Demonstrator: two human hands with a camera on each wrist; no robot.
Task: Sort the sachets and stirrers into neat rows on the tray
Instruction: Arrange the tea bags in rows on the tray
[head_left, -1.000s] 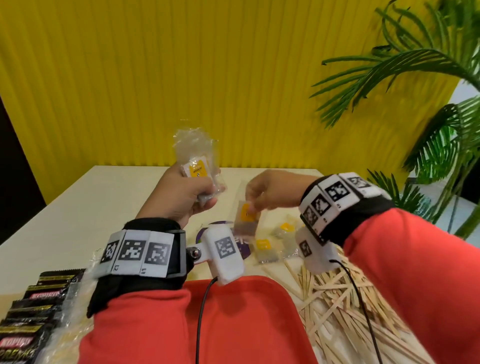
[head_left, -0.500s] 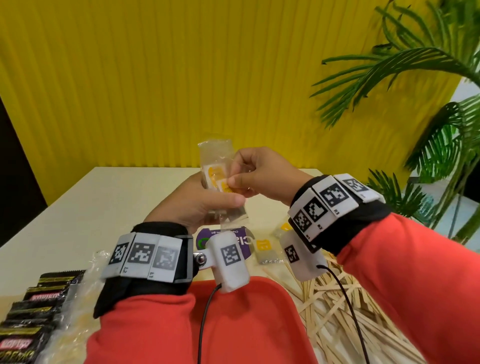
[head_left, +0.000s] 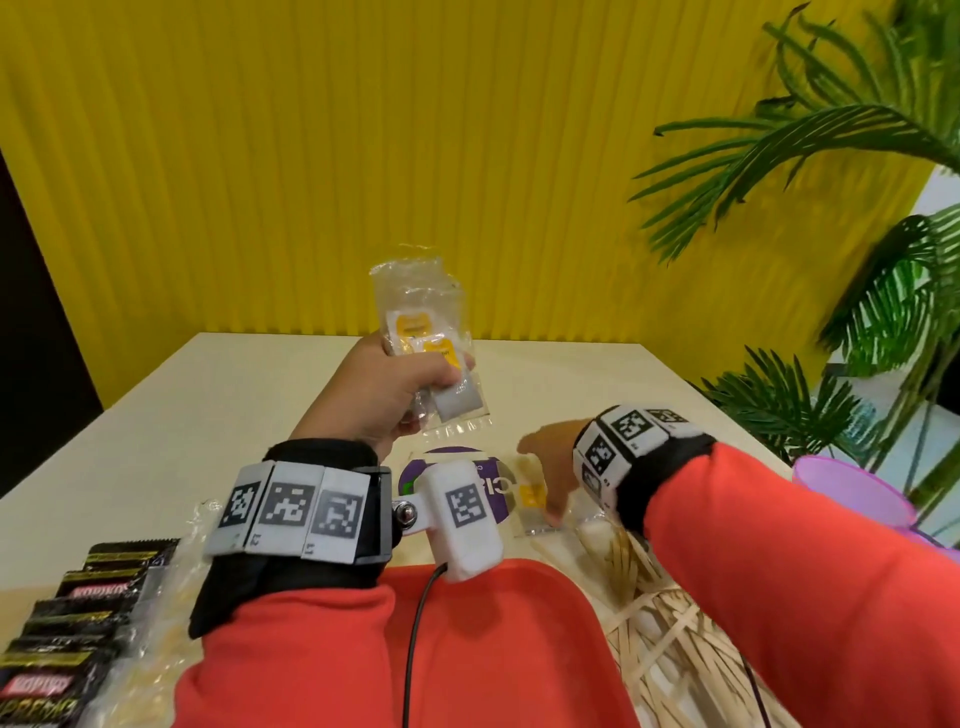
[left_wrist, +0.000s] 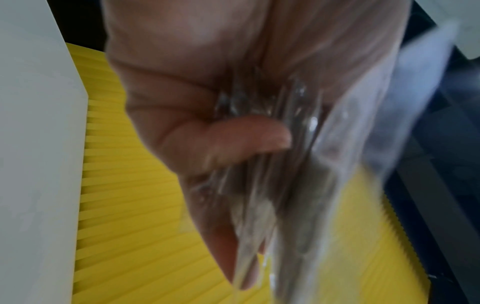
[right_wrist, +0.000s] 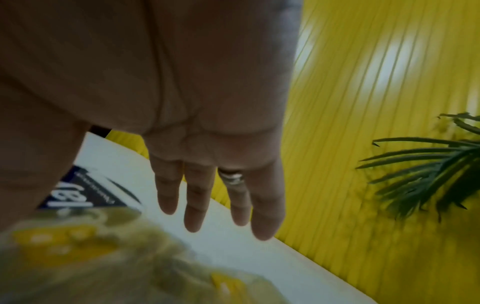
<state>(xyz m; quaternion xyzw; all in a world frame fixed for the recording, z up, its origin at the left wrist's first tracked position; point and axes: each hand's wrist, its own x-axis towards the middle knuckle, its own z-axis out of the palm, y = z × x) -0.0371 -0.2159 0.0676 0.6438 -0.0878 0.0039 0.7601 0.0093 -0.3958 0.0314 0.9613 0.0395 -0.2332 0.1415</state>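
left hand (head_left: 395, 387) clenches a stack of clear sachets (head_left: 423, 338) upright, gathering them; below its grip, right hand (head_left: 550, 467), fingers released, reaches a loose sachet (head_left: 532, 499) on the surface (head_left: 208, 395).

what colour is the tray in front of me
Red; the tray shows best in the head view.

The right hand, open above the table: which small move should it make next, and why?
Probably it should lower and pinch the clear sachet with the yellow label lying on the table beside the wooden stirrers. The right hand is open and holds nothing, its fingers straight, while the left hand already grips a bunch of sachets. The red tray shows no sachets yet.
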